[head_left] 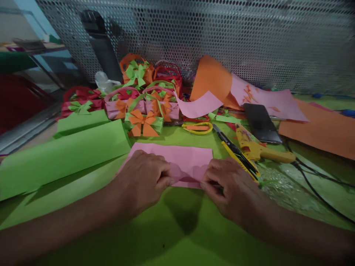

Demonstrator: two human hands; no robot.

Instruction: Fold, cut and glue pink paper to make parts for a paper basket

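Observation:
A sheet of pink paper (191,157) lies in front of me on the green tabletop, its near edge bent up in a narrow fold. My left hand (145,175) is closed on that near edge, thumb and fingers pinching it left of the middle. At the right end my right hand (229,181) pinches the same edge, its fingers curled. Just beyond the right hand lies a yellow and black box cutter (235,151). Past the sheet's far edge sits a small green paper basket with an orange bow (142,123).
Rolled green paper (66,157) is on the left. Behind stand several small paper baskets (135,72) and a dark bottle (101,46). Yellow-handled scissors (198,128), a yellow glue gun (260,149) with a cord, a phone (262,123) and orange sheets (321,127) occupy the right.

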